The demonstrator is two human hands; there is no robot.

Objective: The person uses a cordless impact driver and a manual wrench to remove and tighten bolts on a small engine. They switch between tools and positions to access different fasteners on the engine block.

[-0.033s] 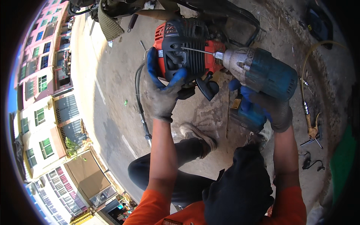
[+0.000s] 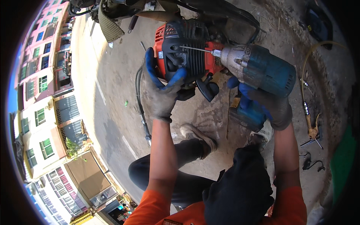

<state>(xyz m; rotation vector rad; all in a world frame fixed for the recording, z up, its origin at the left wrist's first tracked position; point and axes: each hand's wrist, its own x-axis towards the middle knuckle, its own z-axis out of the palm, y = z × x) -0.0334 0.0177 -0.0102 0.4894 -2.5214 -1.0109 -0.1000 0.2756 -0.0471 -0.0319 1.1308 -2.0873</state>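
A small red and black engine (image 2: 187,56) lies on the ground ahead of me. My left hand (image 2: 162,92), in a grey and blue glove, grips its near left side with thumb and fingers spread around the housing. In my right hand (image 2: 268,107), gloved alike, is the handle of a teal cordless impact driver (image 2: 268,71), its battery (image 2: 247,116) below my fingers. A long thin bit (image 2: 197,49) reaches from its chuck leftward into a dark recess in the engine cover. Whether the tip sits in a screw is hidden.
A black cable (image 2: 138,97) runs past the engine's left. At the right lie a clear hose (image 2: 303,75) with a brass fitting (image 2: 310,123), a T-handle tool (image 2: 311,141) and a short black cord (image 2: 313,163). Straps and a webbing belt (image 2: 110,24) lie beyond the engine.
The impact driver and its bit have shifted slightly left and toward the engine, with my right hand. My left hand has barely moved.
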